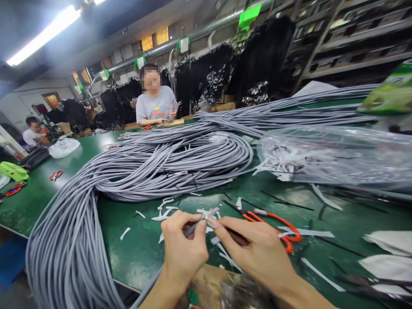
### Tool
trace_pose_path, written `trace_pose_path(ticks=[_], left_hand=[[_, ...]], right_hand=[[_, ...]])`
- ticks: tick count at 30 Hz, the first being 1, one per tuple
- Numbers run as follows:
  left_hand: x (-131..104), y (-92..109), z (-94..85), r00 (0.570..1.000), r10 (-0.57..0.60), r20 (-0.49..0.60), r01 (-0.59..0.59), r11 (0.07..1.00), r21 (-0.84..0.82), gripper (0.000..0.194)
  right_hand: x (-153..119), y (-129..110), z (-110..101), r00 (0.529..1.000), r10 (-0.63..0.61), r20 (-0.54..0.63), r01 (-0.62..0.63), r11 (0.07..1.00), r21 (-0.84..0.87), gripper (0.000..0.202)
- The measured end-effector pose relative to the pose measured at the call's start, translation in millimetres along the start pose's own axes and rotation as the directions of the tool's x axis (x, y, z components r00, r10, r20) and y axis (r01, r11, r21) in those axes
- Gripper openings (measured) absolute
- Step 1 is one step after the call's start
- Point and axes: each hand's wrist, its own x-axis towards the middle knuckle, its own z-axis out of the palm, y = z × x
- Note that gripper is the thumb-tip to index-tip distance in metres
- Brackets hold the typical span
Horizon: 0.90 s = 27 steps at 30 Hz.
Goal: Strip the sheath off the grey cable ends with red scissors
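Note:
My left hand (184, 242) is closed around a grey cable (189, 231) close to its end, thumb and forefinger pinched together. At that end, pale, frayed material (210, 212) sticks up between the fingertips; its details are too small to tell. My right hand (257, 246) pinches the same end from the other side. A dark brown object (237, 237) shows under its curled fingers, its kind unclear. Just beyond the right hand lie red-handled scissors (277, 225). White strips (161, 216) are scattered around both hands on the green table (128, 266).
A large bundle of grey cables (174, 163) covers the table's middle and hangs over its left front edge. A clear plastic bag (337, 156) lies at right. Further red-handled scissors (56, 175) rest at left. A co-worker (156, 103) sits across the table.

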Motion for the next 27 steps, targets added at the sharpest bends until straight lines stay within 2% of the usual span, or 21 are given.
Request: trace_pose_path(ticks=[3,5,7,10,14,16,20,24,27], left_hand=[[5,-3,0.5,0.993,-0.115,-0.036,0.117,0.992,0.045,0.014],[9,-5,-0.1,0.982,-0.186,-0.023,0.186,0.982,-0.012,0.015],[11,-4,-1.5,0.974,-0.222,0.053,0.228,0.958,-0.176,0.019],[11,-1,-4.1,0.951,-0.248,0.183,0.303,0.857,-0.417,0.028],[9,3,-5.8,0.917,-0.256,0.306,0.390,0.738,-0.551,0.044],[8,4,-5.4,0.920,-0.241,0.308,0.380,0.735,-0.561,0.048],[7,5,-3.6,0.944,-0.220,0.245,0.321,0.780,-0.538,0.047],[4,4,-1.7,0.954,-0.221,0.205,0.297,0.804,-0.515,0.042],[2,2,-1.1,0.967,-0.208,0.144,0.251,0.861,-0.443,0.033]], right_hand=[[-10,-19,-2,0.986,-0.151,0.074,0.145,0.986,0.080,0.047],[-15,-28,-1,0.943,-0.280,0.180,0.247,0.952,0.182,0.044],[-16,-27,1,0.964,-0.217,0.151,0.192,0.968,0.163,0.041],[-8,-8,3,0.997,-0.015,0.082,0.010,0.998,0.067,0.040],[1,10,0,0.995,0.071,0.077,-0.073,0.997,0.026,0.044],[0,10,-1,0.993,0.078,0.090,-0.081,0.997,0.021,0.044],[-3,7,0,0.993,0.087,0.076,-0.089,0.996,0.020,0.042],[0,7,-2,0.988,0.124,0.097,-0.128,0.991,0.030,0.043],[0,8,-3,0.981,0.171,0.087,-0.175,0.984,0.033,0.044]])
